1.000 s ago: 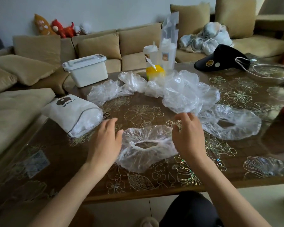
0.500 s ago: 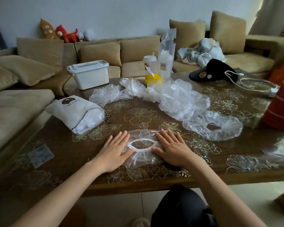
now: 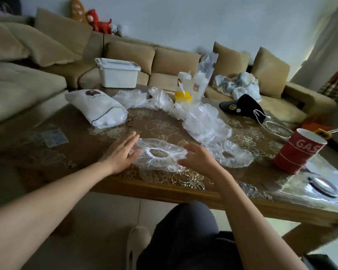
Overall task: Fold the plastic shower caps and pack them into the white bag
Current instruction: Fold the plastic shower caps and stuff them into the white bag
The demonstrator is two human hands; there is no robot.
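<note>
Red cup (image 3: 299, 151) reads "GAS"; L grip (image 3: 119, 152) & R grip (image 3: 199, 158) fingers straight, empty, flanking shower cap (image 3: 156, 165).

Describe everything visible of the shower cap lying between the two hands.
The shower cap is thin, clear, crinkled plastic with a gathered white elastic rim around a round opening facing up; the pattern of the table shows through it. It lies flattened and unfolded near the table's front edge. Straight fingers of the left hand rest on its left edge; the right hand, fingers relaxed, is over its right edge, contact unclear. A second cap lies just right of it.
</note>
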